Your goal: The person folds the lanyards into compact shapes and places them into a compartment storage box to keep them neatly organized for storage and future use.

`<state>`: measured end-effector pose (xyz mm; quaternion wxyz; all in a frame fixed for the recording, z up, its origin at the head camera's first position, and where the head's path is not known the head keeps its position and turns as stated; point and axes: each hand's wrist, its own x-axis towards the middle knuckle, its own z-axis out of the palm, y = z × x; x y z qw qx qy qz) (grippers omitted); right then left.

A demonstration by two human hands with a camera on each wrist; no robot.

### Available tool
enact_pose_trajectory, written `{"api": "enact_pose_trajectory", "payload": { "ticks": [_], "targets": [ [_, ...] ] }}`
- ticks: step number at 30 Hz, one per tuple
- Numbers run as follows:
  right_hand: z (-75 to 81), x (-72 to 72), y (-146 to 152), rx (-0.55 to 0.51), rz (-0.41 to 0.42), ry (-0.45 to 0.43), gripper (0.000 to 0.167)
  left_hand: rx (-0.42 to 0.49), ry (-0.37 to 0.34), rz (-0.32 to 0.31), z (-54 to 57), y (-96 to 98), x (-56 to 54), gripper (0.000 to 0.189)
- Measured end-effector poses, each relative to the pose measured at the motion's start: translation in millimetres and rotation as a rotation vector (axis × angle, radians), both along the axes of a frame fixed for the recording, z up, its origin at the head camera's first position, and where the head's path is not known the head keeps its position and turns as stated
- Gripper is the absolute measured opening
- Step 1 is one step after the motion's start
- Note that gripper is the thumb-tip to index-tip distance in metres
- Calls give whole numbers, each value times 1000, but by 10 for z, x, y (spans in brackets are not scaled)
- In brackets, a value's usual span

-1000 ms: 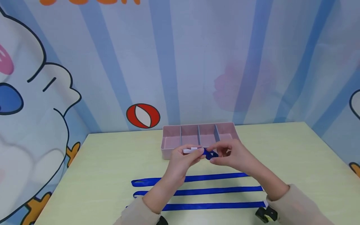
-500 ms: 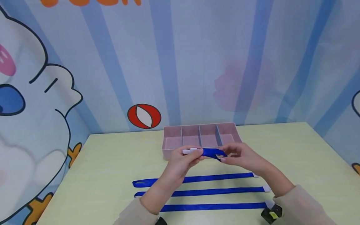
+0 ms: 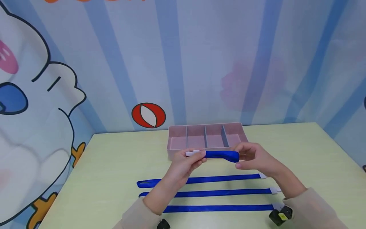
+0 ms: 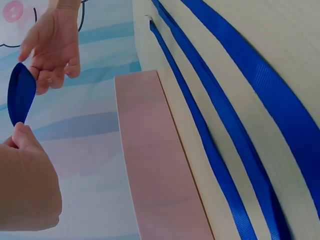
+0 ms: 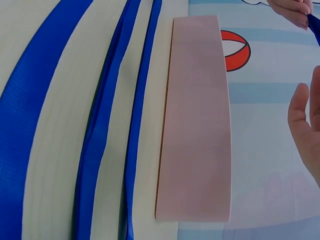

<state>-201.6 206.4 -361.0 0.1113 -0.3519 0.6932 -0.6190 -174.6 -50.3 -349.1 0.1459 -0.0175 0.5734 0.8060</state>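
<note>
My left hand (image 3: pixel 184 167) pinches a blue lanyard (image 3: pixel 220 154) between thumb and fingers, its band folded into a short, flat bundle. A white end piece (image 3: pixel 190 153) pokes out to the left of the thumb. At the bundle's right end is my right hand (image 3: pixel 254 157), thumb and fingers spread apart. In the left wrist view the band (image 4: pixel 21 95) forms a narrow loop, with the right hand's fingertips right at its far end. Three more blue lanyards, the far one (image 3: pixel 223 179), the middle one (image 3: pixel 223 192) and the near one (image 3: pixel 217 208), lie lengthwise below.
Behind the hands stands a pink tray (image 3: pixel 183 154) with several compartments split by grey dividers. It is on a pale yellow table (image 3: pixel 123 156) that meets a printed backdrop (image 3: pixel 200 63). White end pieces (image 3: pixel 274 190) lie at the lanyards' right ends.
My right hand has moved to the right, and the folded band has been drawn out longer and straighter. Its fingers now stand apart at the band's end. The left hand keeps its pinch.
</note>
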Motion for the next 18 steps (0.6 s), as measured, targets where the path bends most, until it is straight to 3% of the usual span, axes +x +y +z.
{"api": "enact_pose_trajectory", "payload": {
  "ticks": [3,6,10,12,14,18],
  "targets": [
    [-4,-6,-32,-66,6,23,22,3,1,-18,-29,15,-2,28],
    [2,0,-77,-118,-62,20,17,-3,0,-29,-48,33,-8,28],
    [16,33,-153,-91,-290,30,7,-31,5,-31,-59,45,-16,26],
    [14,51,-197,-35,-426,76,7,-40,10,-34,-62,48,-16,26],
    [2,63,-245,39,-550,175,7,-43,14,-39,-64,55,-12,26],
    [-32,56,-330,223,-698,499,13,-43,13,-47,-76,79,0,25]
  ]
}}
